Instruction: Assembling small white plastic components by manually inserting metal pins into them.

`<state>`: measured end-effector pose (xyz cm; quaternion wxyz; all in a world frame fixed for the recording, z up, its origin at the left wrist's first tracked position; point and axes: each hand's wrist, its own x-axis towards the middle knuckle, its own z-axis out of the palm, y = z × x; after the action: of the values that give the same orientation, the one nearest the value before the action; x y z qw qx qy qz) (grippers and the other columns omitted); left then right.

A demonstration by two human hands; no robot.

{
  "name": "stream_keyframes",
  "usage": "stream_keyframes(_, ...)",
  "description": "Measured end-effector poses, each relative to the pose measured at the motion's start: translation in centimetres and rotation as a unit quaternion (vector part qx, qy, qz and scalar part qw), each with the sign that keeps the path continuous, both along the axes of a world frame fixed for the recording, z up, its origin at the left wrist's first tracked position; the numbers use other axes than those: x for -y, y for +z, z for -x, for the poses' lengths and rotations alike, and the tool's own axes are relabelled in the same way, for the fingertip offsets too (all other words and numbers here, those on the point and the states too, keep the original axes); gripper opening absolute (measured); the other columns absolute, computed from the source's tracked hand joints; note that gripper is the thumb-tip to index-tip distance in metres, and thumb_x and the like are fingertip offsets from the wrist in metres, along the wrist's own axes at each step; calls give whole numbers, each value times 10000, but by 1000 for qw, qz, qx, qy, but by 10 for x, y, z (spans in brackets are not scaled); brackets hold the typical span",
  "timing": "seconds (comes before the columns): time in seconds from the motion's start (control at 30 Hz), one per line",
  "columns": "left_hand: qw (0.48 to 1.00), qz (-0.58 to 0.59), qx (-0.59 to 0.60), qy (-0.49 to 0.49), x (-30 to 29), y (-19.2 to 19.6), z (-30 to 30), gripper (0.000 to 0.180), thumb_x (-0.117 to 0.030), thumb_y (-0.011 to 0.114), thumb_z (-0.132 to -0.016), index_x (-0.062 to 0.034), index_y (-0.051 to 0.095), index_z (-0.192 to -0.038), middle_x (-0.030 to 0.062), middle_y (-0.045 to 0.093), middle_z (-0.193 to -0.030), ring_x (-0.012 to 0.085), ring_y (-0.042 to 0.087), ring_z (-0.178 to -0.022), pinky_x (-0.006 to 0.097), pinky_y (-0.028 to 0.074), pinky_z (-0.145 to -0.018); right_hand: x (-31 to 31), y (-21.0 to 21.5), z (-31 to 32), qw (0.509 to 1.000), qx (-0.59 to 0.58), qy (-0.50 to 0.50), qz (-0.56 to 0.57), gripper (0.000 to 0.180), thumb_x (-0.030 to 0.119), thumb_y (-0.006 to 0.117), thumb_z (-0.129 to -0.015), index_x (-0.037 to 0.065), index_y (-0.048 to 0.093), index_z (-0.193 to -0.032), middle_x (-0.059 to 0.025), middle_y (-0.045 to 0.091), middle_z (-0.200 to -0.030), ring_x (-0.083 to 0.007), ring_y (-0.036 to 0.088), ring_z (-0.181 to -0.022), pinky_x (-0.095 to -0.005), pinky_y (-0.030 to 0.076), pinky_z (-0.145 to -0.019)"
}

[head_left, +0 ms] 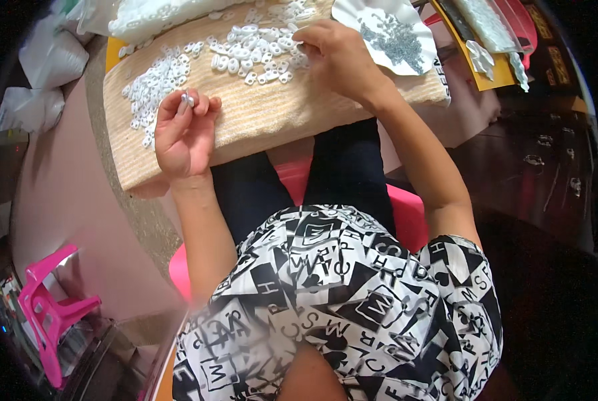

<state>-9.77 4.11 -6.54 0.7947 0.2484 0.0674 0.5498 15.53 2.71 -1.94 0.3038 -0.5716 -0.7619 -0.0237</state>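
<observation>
My left hand is raised palm up over the near left side of the cloth-covered table. Its thumb and fingers pinch a small silvery-white piece, too small to name. My right hand reaches to the far side, its fingertips pressed together at the edge of a spread of white plastic pieces, oval with two holes. Whatever those fingertips hold, if anything, is hidden. Another heap of white pieces lies just beyond my left hand. Right of my right hand, a white dish holds many tiny grey metal bits.
A clear bag of white pieces lies along the far edge. White plastic bags stand at the far left. A pink stool is on the floor at left. At far right, a yellow board carries another filled bag.
</observation>
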Motion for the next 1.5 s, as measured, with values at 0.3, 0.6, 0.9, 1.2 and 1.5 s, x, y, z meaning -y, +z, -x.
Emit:
stream_keyframes(0.3,1000,-14,-25,11,2,5,-2,198,31,500,-806,-33,591,-969,96,538,-843,172,462,-751,384,399,-835,-21,-3,9,1000,14,8,25,117,115,555,-706,69,619,-792,-166,577,-771,-331,581,-754,-396,480,-676)
stream_keyframes(0.6,998,-13,-61,19,10,11,-12,171,33,517,-796,-1,576,-953,108,568,-845,178,498,-735,375,412,-813,-19,-9,12,998,58,28,-21,123,54,491,-720,-31,522,-803,-192,543,-746,-348,551,-734,-411,459,-664)
stream_keyframes(0.9,998,-9,-57,-14,25,20,-34,167,27,533,-788,24,563,-952,114,567,-811,182,521,-711,376,430,-784,-2,13,-4,997,67,-40,-18,185,10,558,-746,32,599,-925,-133,584,-859,-292,553,-797,-366,447,-716)
stream_keyframes(1.2,997,-7,-75,-12,24,17,-31,164,28,533,-783,25,563,-944,112,566,-788,178,526,-708,362,431,-779,-16,6,4,997,76,2,26,157,49,555,-701,69,634,-835,-134,577,-771,-306,563,-781,-373,456,-711)
stream_keyframes(1.5,997,15,-74,-10,34,27,-36,159,38,541,-776,29,559,-934,118,580,-807,178,540,-701,366,434,-783,-2,22,14,960,-217,53,169,153,133,593,-791,36,594,-910,-43,553,-748,-128,505,-644,-255,416,-594)
